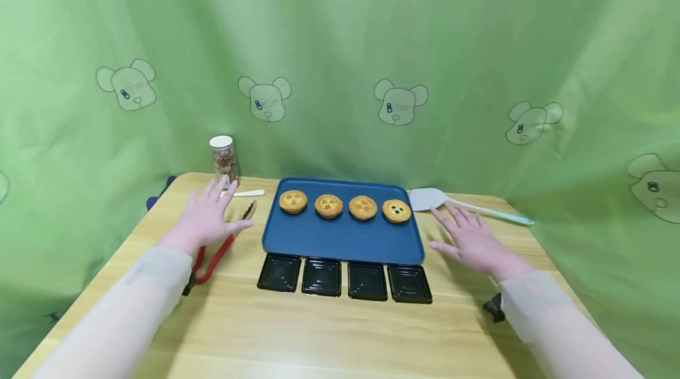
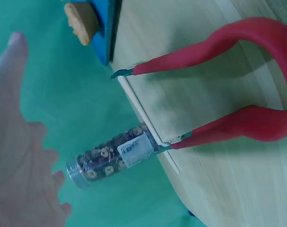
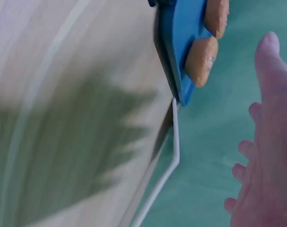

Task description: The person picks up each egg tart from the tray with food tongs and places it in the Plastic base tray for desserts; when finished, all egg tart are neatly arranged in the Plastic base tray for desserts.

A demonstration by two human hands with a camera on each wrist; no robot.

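Observation:
My left hand (image 1: 208, 221) is held with fingers spread over the red-handled tongs (image 1: 215, 259), holding nothing. In the left wrist view the tongs (image 2: 257, 124) lie beneath it, their arms apart. My right hand (image 1: 475, 241), also spread and holding nothing, hovers to the right of a blue tray (image 1: 340, 241), nearest a spatula (image 1: 427, 198) with a white blade and a pale green handle end. Several small round tarts stand in a row along the tray's far half; the rightmost tart (image 1: 396, 211) has dark spots on its filling.
Several black square plastic trays, one at the left (image 1: 279, 273), line the blue tray's near edge. Behind my left hand stand a white-lidded jar (image 1: 224, 160) of brown pieces and a thin cream-coloured stick (image 1: 249, 193). A green curtain (image 1: 340, 42) hangs behind the wooden table (image 1: 319, 337).

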